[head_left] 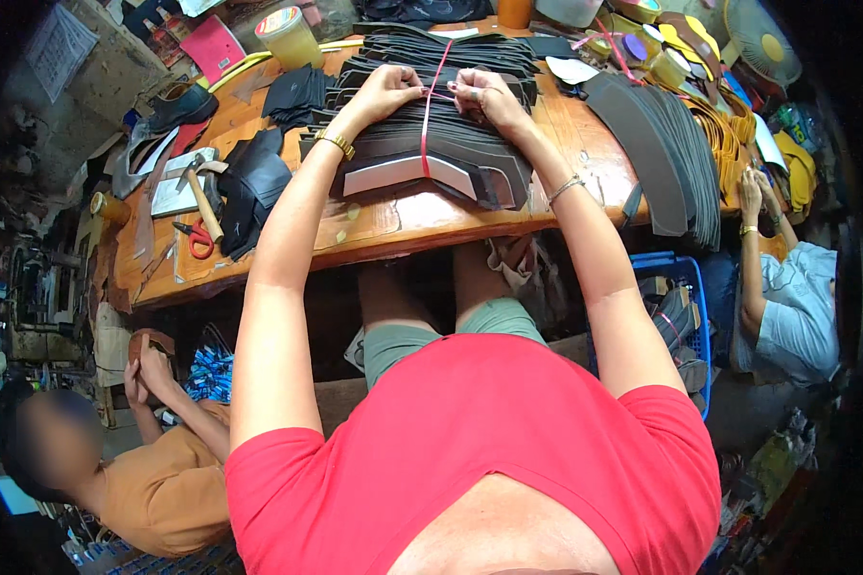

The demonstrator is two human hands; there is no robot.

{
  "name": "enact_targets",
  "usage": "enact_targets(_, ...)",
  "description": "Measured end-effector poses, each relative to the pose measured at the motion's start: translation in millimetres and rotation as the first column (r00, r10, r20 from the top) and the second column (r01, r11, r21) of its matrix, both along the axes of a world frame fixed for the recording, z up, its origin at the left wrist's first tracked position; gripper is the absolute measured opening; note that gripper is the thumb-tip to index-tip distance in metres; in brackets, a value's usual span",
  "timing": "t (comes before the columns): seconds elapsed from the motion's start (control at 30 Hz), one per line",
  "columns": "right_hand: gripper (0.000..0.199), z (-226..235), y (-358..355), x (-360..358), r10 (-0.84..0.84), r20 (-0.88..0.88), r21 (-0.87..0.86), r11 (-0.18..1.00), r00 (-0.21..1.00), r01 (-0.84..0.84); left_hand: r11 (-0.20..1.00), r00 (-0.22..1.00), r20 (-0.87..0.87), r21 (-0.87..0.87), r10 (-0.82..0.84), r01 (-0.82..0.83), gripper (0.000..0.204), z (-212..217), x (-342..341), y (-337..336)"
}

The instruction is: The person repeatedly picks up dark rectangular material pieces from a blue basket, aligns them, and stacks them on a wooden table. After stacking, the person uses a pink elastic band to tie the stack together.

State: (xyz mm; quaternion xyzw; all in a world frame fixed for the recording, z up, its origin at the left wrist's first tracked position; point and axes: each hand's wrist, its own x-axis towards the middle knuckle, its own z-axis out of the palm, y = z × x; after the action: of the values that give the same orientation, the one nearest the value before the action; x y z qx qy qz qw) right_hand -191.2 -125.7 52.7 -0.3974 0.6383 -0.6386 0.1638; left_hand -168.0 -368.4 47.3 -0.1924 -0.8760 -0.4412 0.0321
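Note:
On the wooden table lies a thick bundle of dark, curved leather-like pieces (384,153), stacked in overlapping layers. A pink-red string (426,144) runs across its middle from far edge to near edge. Over the bundle, my left hand (393,91) pinches the string from the left with curled fingers. Facing it, my right hand (487,96) pinches the string on the other side, and a short stretch of it spans between the two hands. A pale strip (403,177) shows on the bundle's near face.
To the right, another fanned stack of dark pieces (647,144) reaches the table edge. At left lie a hammer (204,201), red-handled scissors (198,238) and black pieces (257,182). A blue basket (702,326) stands below. Co-workers sit at lower left (163,470) and right (796,307).

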Motion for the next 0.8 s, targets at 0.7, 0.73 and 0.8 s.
enact_targets(0.7, 0.028, 35, -29, -49, 0.3, -0.816, 0.434, 0.882, 0.495, 0.182, 0.792, 0.844, -0.449, -0.381, 0.292, -0.477, 0.017, 20, 79, 59)
enact_targets(0.73, 0.028, 26, -28, -53, 0.241, -0.861, 0.346, 0.923, 0.448, 0.168, 0.794, 0.849, -0.45, -0.392, 0.275, -0.465, 0.016, 20, 81, 58)
enact_targets(0.8, 0.023, 22, -26, -56, 0.221, -0.867, 0.305, 0.944, 0.446, 0.126, 0.799, 0.861, -0.45, -0.414, 0.236, -0.436, 0.016, 17, 88, 58)
